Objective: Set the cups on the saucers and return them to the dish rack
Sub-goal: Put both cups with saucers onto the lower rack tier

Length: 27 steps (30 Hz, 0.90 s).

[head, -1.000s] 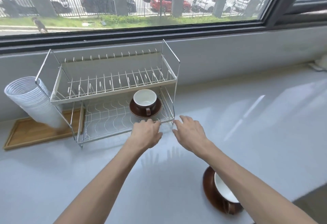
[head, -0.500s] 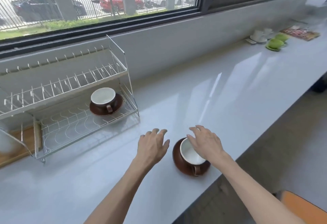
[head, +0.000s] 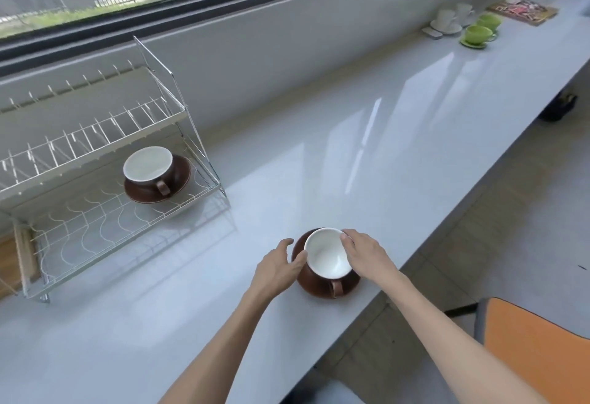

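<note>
A brown cup with a white inside stands on a brown saucer near the counter's front edge, its handle toward me. My left hand touches the saucer's left rim, fingers curled around it. Over on the cup's right side, my right hand presses against the saucer there, fingers at the cup's rim. A second brown cup sits on its saucer on the lower shelf of the wire dish rack at the left.
Green cups and white cups on saucers stand far right on the grey counter, beside a printed mat. An orange chair is at lower right. A wooden tray lies under the rack's left end.
Both hands left the rack's front edge and came back to the second cup and saucer near the counter edge, closing in on its two sides. The view swung right.
</note>
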{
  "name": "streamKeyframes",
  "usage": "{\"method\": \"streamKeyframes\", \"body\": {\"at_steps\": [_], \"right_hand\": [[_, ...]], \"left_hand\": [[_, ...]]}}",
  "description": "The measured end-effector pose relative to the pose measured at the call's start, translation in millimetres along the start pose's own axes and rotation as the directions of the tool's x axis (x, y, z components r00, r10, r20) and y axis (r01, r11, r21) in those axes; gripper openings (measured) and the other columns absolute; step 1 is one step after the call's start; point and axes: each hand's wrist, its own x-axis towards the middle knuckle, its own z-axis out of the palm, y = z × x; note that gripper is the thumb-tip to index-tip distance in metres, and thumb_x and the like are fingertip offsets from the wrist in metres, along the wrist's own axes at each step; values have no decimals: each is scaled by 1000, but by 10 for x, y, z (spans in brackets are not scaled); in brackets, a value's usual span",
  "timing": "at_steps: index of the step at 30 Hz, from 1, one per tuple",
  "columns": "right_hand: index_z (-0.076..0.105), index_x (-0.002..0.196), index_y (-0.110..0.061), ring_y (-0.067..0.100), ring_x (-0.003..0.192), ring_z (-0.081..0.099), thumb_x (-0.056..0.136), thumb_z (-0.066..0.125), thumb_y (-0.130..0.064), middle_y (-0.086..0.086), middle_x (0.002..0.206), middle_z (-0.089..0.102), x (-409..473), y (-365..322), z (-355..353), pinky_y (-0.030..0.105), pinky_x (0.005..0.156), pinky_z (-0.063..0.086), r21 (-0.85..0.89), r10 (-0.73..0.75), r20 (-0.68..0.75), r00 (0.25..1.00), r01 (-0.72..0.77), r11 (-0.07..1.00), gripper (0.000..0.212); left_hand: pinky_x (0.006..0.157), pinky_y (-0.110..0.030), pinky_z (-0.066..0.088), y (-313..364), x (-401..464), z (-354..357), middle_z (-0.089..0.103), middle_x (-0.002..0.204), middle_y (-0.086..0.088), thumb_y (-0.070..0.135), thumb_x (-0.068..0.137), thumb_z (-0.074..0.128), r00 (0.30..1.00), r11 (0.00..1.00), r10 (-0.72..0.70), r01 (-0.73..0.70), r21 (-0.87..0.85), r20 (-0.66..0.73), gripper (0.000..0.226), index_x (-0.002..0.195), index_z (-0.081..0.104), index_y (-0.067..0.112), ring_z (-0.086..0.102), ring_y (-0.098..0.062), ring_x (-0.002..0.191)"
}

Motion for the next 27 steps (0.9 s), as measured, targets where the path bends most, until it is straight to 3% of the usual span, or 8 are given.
{"method": "streamKeyframes", "body": {"at_steps": [5,9,13,16,20,24,27], "right_hand": [[56,134,-13,27,116,53,108,27,-34,8,125,63,19,47,-14,33,91,38,149,43,52,998,-51,988,44],[59,109,-1,27,97,53,108,28,-32,10,99,62,39,43,-19,33,77,36,202,36,58,998,-47,978,44],[56,97,1,25,86,49,107,29,-32,7,84,54,66,-59,2,35,72,34,177,19,53,998,-28,984,44],[54,92,-2,24,84,48,107,30,-32,4,81,51,57,-197,41,35,71,34,160,-22,65,998,12,987,41],[60,104,-1,25,88,50,107,31,-32,5,87,55,64,-401,121,33,74,37,177,-85,99,991,67,982,43],[52,87,-10,22,80,47,106,31,-34,-1,75,49,75,-677,217,30,63,34,176,-139,113,984,118,977,37],[48,83,-9,22,76,44,106,31,-34,-1,73,45,91,-922,307,31,63,34,183,-182,121,976,158,970,38]], "left_hand": [[91,-43,59,10,44,77,66,115,0,50,91,51,996,981,-39,54,-185,84,56,143,45,30,67,-22,103],[84,-40,63,5,58,80,65,119,-2,50,89,52,994,976,-30,53,-212,108,52,138,51,32,69,-21,98],[81,-39,64,-25,50,-14,67,115,-4,43,89,52,992,978,-32,56,-200,119,48,135,54,33,72,-24,95],[80,-39,64,-110,35,-100,66,116,-5,38,88,51,994,976,-54,72,-206,93,48,136,54,31,72,-26,96],[82,-41,64,-245,-20,-262,68,112,-5,36,88,51,995,969,-84,94,-229,52,48,136,54,31,73,-27,94],[82,-42,63,-402,-104,-482,69,115,-5,43,79,51,995,960,-101,97,-263,0,55,134,55,35,75,-26,90],[81,-41,64,-559,-193,-657,69,117,-7,43,79,51,992,951,-114,96,-294,-47,55,133,55,35,75,-26,89]]}}
